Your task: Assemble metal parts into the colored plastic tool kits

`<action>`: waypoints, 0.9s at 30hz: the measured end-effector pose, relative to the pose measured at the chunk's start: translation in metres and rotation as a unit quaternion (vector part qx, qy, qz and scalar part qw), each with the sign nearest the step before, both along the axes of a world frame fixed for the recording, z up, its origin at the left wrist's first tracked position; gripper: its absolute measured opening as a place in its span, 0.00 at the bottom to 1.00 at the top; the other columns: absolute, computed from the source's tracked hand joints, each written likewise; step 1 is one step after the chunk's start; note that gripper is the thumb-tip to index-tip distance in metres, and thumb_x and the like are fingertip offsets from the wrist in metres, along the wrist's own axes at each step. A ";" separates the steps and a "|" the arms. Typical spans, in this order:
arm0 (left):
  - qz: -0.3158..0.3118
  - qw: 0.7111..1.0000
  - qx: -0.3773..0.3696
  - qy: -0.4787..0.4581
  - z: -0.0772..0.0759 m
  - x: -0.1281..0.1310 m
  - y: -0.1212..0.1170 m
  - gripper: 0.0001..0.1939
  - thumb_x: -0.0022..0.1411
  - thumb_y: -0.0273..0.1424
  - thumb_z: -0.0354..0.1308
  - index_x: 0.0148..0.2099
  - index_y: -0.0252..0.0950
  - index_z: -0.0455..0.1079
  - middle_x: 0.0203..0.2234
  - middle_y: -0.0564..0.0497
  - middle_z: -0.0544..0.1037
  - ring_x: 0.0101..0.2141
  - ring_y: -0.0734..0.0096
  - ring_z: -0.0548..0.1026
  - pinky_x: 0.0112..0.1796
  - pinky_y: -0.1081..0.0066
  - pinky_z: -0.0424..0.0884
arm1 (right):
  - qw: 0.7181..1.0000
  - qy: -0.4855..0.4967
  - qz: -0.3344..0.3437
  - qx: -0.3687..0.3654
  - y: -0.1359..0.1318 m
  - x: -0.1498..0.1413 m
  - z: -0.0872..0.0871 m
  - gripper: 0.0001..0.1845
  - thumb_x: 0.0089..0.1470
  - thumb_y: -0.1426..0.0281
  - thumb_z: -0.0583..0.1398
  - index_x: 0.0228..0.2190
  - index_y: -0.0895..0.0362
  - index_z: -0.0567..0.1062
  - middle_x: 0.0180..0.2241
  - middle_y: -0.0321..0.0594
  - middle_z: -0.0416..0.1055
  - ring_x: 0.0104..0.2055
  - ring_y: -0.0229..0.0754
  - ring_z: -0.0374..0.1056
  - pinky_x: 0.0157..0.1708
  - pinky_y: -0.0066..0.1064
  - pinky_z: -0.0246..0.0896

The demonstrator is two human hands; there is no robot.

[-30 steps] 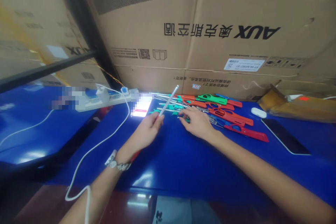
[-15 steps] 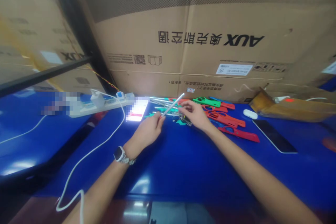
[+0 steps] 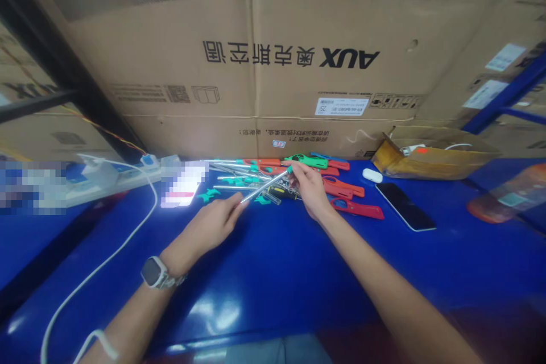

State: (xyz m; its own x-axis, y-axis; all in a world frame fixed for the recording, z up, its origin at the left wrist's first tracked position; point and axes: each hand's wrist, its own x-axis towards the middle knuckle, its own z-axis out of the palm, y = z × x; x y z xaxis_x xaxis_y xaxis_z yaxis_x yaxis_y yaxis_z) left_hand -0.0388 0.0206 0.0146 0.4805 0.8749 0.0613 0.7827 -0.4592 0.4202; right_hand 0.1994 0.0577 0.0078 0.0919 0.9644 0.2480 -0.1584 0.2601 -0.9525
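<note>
In the head view, my left hand (image 3: 213, 222) is closed on the lower left end of a thin silver metal tube (image 3: 265, 185). The tube slants up to the right. My right hand (image 3: 311, 187) pinches a small green plastic piece (image 3: 290, 170) at the tube's upper end; whether the piece is seated in it I cannot tell. Behind both hands lie several long lighters, among them a green lighter (image 3: 315, 161) and a red lighter body (image 3: 360, 210). A black and yellow screwdriver (image 3: 285, 193) and loose green clips (image 3: 209, 195) rest beneath the tube.
A lit phone (image 3: 184, 185) and a white power strip (image 3: 119, 179) with a cable (image 3: 128, 250) are at left. To the right are a dark phone (image 3: 405, 206), a white earbud case (image 3: 372, 176), an open brown carton (image 3: 435, 162) and a bottle (image 3: 507, 196). Large cardboard boxes (image 3: 273, 23) stand behind.
My right hand has come to the tube's upper end with the green piece; before, it was among the parts beside it. The view has shifted right, showing the bottle more fully.
</note>
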 end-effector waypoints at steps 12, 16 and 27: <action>0.014 0.999 -0.015 -0.030 0.006 0.009 -0.001 0.17 0.72 0.41 0.40 0.34 0.40 0.61 0.21 0.53 0.68 0.22 0.66 0.68 0.27 0.70 0.55 | 0.992 -0.105 -0.048 0.051 -0.009 -0.010 0.003 0.21 0.54 0.53 0.61 0.41 0.55 0.76 0.33 0.39 0.73 0.33 0.41 0.68 0.30 0.31 0.62; 0.021 1.000 -0.010 -0.019 0.005 0.009 -0.002 0.16 0.72 0.42 0.40 0.35 0.40 0.60 0.21 0.54 0.67 0.22 0.66 0.67 0.27 0.69 0.54 | 1.000 0.004 -0.007 -0.021 -0.005 -0.011 0.001 0.21 0.44 0.53 0.68 0.34 0.55 0.76 0.29 0.37 0.73 0.31 0.39 0.68 0.28 0.29 0.62; -0.003 0.998 -0.010 -0.063 0.010 0.013 -0.005 0.16 0.72 0.41 0.40 0.38 0.39 0.63 0.21 0.54 0.68 0.22 0.67 0.67 0.28 0.69 0.56 | 0.985 0.059 0.151 -0.051 -0.012 -0.013 0.004 0.17 0.40 0.60 0.72 0.33 0.54 0.81 0.26 0.33 0.71 0.28 0.34 0.62 0.32 0.28 0.60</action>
State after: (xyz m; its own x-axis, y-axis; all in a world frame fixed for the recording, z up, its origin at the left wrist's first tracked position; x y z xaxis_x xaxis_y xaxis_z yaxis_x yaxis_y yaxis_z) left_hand -0.0258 0.0155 0.0251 0.4754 0.8737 0.1034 0.7201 -0.4540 0.5247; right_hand 0.1860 0.0455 0.0120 -0.1818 0.9714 0.1527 -0.3246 0.0873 -0.9418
